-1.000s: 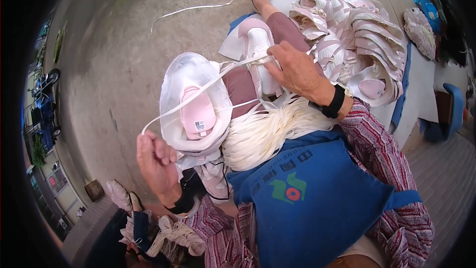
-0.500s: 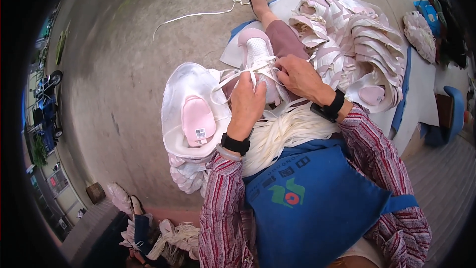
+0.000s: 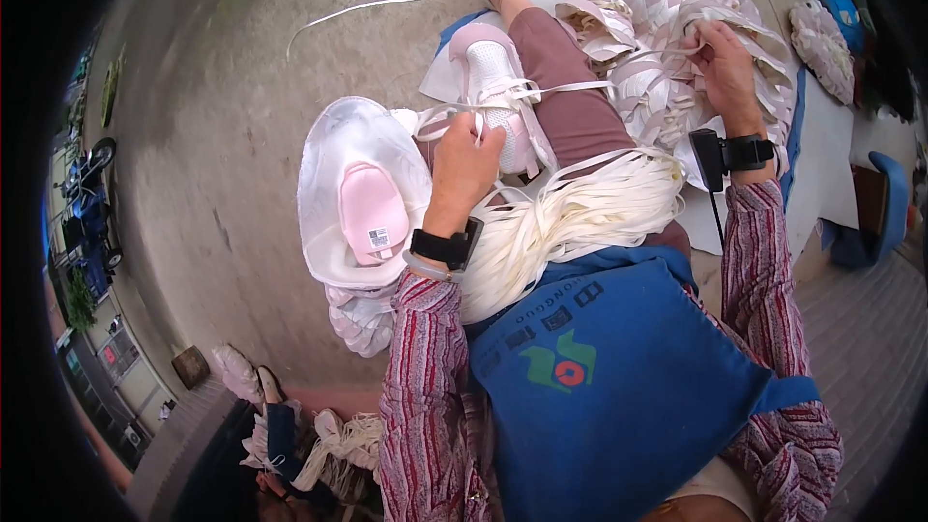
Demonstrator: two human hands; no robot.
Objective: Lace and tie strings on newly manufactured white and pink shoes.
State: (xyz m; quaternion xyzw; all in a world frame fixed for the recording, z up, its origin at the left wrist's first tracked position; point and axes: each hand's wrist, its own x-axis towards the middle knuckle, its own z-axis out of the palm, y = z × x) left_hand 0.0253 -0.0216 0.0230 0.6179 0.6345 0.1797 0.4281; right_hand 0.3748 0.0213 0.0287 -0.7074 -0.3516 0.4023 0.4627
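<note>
- Far left: blue vehicle, small and dim near the lens rim.
- Lower left: a co-worker's leg in dark blue, foot in a sandal; a pale bundle of laces just beside it.
- Upper left of centre: loose cord, thin and white, strung in a curve across the bare concrete floor.
- Left of centre: stack of uppers, white lining facing up, pink insole with a small label inside the topmost.
- Left hand: palm down at the near left edge of the laced upper, thumb and forefinger closed on a strand of white lace. Black band at the wrist.
- Centre: pink-and-white upper, mesh tongue showing, toe pointing away, lying against the wearer's purplish trouser leg. Lace crosses its throat.
- Below it: thick hank of cream laces, spread over the lap above a blue apron.
- Right: heap of uppers, pink and white, on a pale sheet with blue edging.
- Right hand: raised over that heap, fingertips pinching a strand drawn out from the upper, over the leg.
- Far right: blue chair.
</note>
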